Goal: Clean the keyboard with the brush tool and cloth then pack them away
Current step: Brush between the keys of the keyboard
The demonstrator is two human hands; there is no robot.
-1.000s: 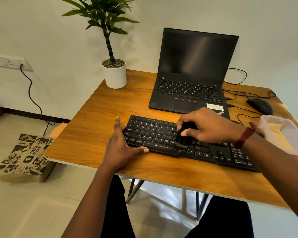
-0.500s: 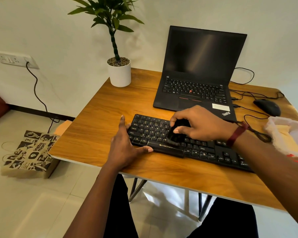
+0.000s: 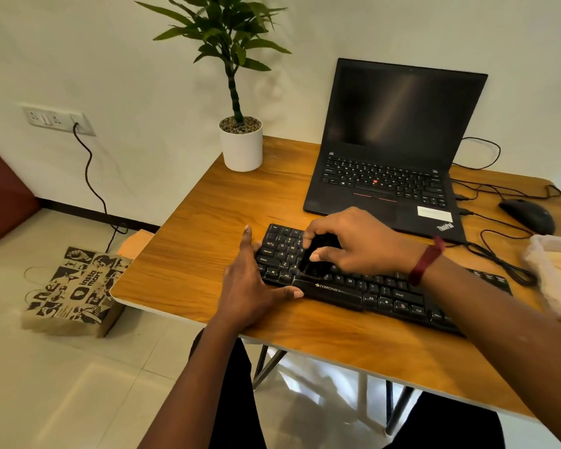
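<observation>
A black keyboard (image 3: 382, 291) lies near the front edge of the wooden table (image 3: 208, 241). My right hand (image 3: 353, 241) grips a small black brush tool (image 3: 314, 257), its bristles down on the keys of the keyboard's left part. My left hand (image 3: 250, 283) rests flat against the keyboard's left end, thumb along its front edge. At the right edge of the table lies a crumpled pale bag or cloth (image 3: 554, 270), partly cut off by the frame.
An open black laptop (image 3: 392, 150) stands behind the keyboard. A black mouse (image 3: 528, 215) and loose cables (image 3: 499, 254) lie at the right. A white potted plant (image 3: 242, 144) stands at the back left corner. A printed paper bag (image 3: 75, 293) sits on the floor.
My right hand has swept the brush leftward along the keys, from the keyboard's middle to its left part. My left hand stays at the left end. The view has shifted left.
</observation>
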